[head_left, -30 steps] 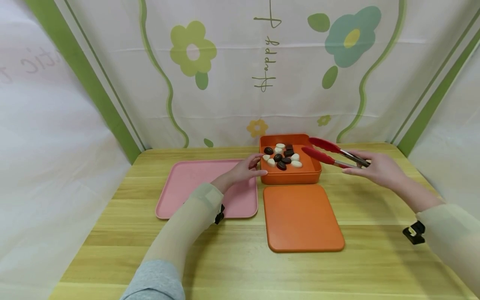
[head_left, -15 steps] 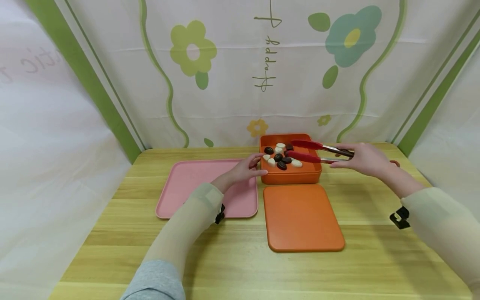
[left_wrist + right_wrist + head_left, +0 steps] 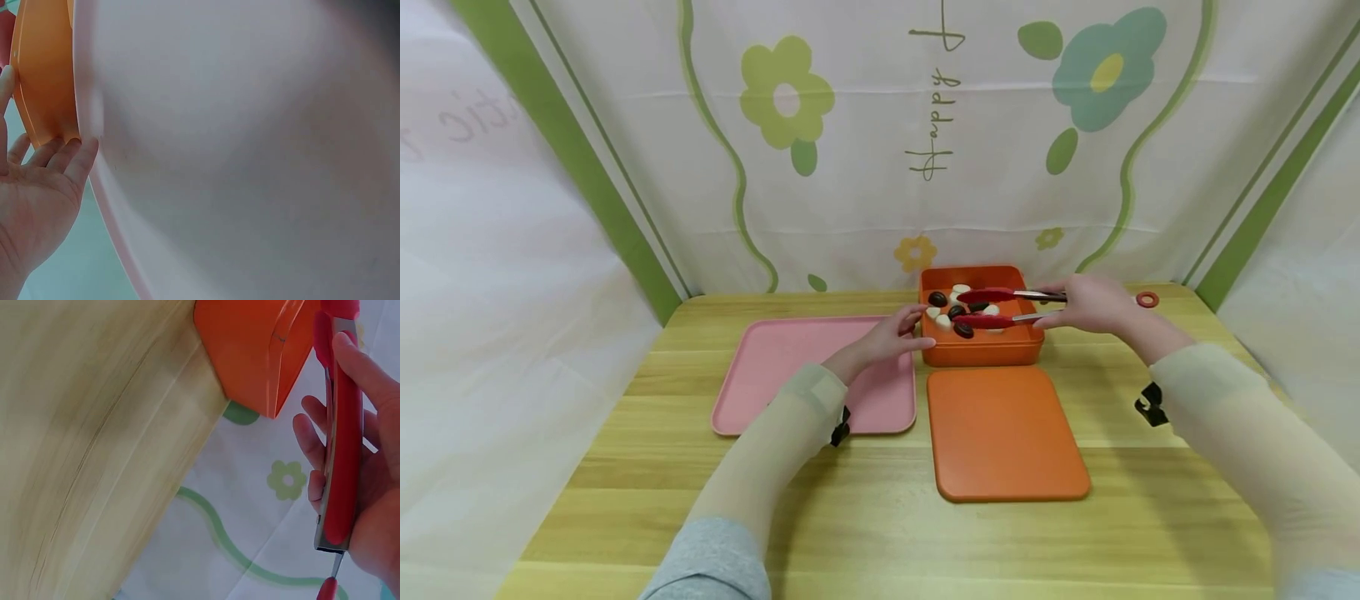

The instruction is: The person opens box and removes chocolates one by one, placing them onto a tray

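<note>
In the head view an orange box (image 3: 981,356) stands at the table's back, holding several dark and white pieces that look like chocolates (image 3: 963,330). My right hand (image 3: 1093,304) grips red-tipped metal tongs (image 3: 985,321) from the right. Their two red tips are spread apart inside the box, over the pieces. The right wrist view shows the thumb and fingers around the red-and-metal handle (image 3: 344,469). My left hand (image 3: 889,337) rests against the box's left wall, its fingers extended; in the left wrist view its fingertips (image 3: 55,150) meet the orange wall.
A pink tray (image 3: 805,367) lies left of the box, partly under my left arm. In front of the box is a flat orange lid (image 3: 1007,437). Behind the wooden table (image 3: 880,533) hangs a flower-printed curtain (image 3: 850,192).
My right hand has moved left with the tongs, bringing their red tips from the box's right edge to over the pieces inside. The left hand has stayed at the box.
</note>
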{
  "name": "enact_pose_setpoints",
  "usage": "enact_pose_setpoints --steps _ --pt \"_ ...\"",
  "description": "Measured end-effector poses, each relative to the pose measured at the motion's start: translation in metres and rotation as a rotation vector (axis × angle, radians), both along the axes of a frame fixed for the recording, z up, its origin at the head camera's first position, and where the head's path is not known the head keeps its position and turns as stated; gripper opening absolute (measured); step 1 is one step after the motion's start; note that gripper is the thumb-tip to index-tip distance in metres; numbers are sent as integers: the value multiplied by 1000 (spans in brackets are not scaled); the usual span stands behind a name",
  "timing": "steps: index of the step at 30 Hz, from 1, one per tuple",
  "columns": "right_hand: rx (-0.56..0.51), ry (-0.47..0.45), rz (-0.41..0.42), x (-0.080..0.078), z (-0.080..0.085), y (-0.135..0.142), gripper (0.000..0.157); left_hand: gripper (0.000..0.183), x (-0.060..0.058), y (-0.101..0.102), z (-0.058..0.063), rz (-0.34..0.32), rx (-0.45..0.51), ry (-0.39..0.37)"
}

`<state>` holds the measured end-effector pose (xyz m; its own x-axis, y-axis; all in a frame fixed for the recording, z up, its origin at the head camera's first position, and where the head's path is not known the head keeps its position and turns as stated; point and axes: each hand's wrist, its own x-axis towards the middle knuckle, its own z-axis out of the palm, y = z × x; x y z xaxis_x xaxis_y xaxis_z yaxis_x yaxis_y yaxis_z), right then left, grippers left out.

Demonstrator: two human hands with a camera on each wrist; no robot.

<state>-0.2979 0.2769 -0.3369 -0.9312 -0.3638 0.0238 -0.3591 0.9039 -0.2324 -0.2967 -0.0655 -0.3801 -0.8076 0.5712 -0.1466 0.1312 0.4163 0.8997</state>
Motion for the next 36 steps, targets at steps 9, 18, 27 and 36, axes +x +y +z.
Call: enact_pose_setpoints --steps 9,18,27,36 --pt "78 -26 52 -4 1 -14 50 74 -16 1 -24 19 24 -2" --pt "111 -21 81 -4 2 -11 49 74 -22 1 -38 54 4 52" --pt "140 -27 95 -3 3 -10 49 72 -21 2 -37 70 2 48" --pt "125 -37 94 -4 -2 -11 47 74 -21 2 -36 58 8 22"
